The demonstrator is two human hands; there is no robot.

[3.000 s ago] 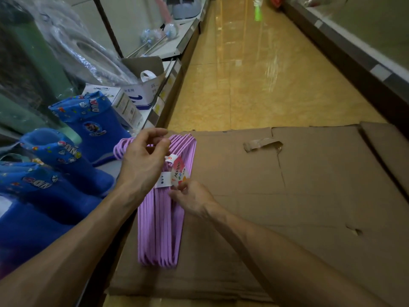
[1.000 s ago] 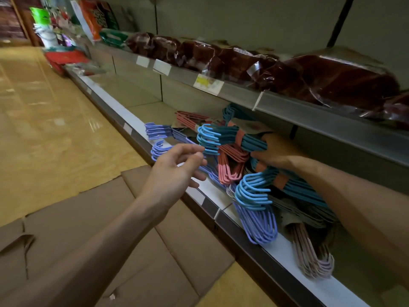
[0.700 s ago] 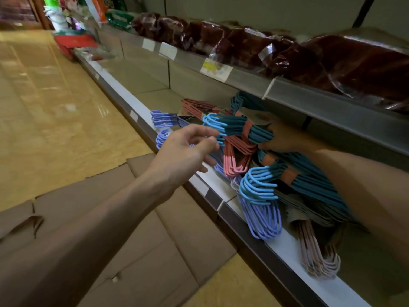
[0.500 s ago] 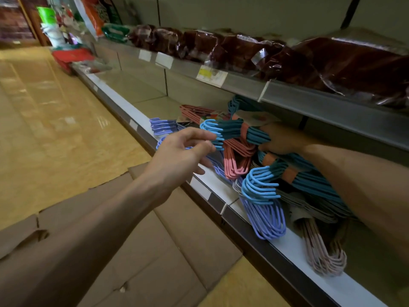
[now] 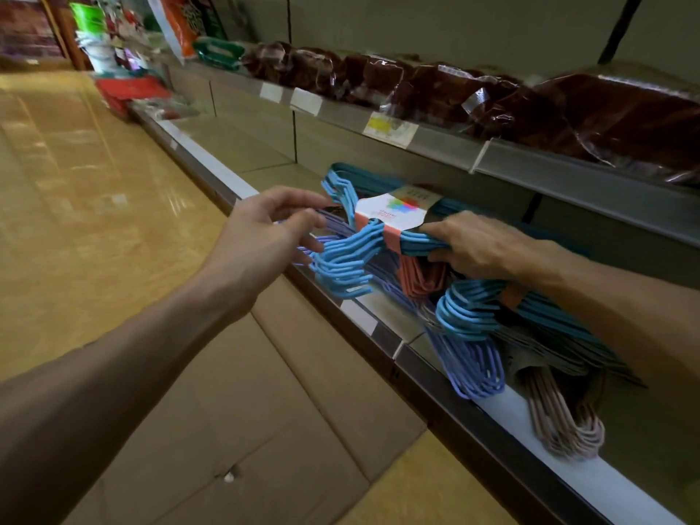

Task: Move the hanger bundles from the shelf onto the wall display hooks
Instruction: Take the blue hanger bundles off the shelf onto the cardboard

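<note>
My right hand [image 5: 477,246] grips a light blue hanger bundle [image 5: 348,259] with a white and orange paper label, tilted up off the pile on the lower shelf [image 5: 382,331]. My left hand [image 5: 265,236] hovers just left of the bundle's hooks, fingers spread and curled, holding nothing. Underneath lie more bundles: another light blue one [image 5: 466,312], a salmon one [image 5: 420,278], a purple-blue one [image 5: 473,365] and a pale pink one [image 5: 568,430] hanging over the shelf edge. No wall hooks are in view.
An upper shelf [image 5: 530,164] carries dark red wrapped packages [image 5: 473,96] right above the bundles. Flattened cardboard [image 5: 246,411] covers the floor below the shelf. A glossy tan aisle floor [image 5: 75,183] runs off to the left, with assorted goods at its far end.
My right hand has lifted the light blue bundle up off the pile, its label now facing me. My left hand has stayed beside the hooks, fingers a little wider apart.
</note>
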